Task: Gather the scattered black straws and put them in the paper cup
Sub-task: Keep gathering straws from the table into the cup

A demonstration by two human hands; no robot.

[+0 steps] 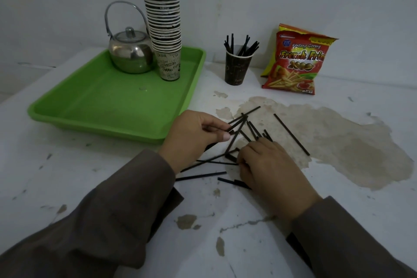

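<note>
the thin black plastic straws (242, 133) lie in a messy pile in the middle of the frame, some crossing. the left hand (194, 133) pinches a few straws. the right hand (268, 165) rests on the pile, fingers bent down; i cannot tell if it holds any. the dark paper cup (237, 67) stands above them with straws inside. straws look light, stiff and slippery, so pinch them near the middle.

Polished, mirror-bright round metal kettle (130, 54) on a smooth green plastic tray (108, 101) — matt black plastic straws (291, 134) across a chipped, rough white painted tabletop (338, 221).
</note>
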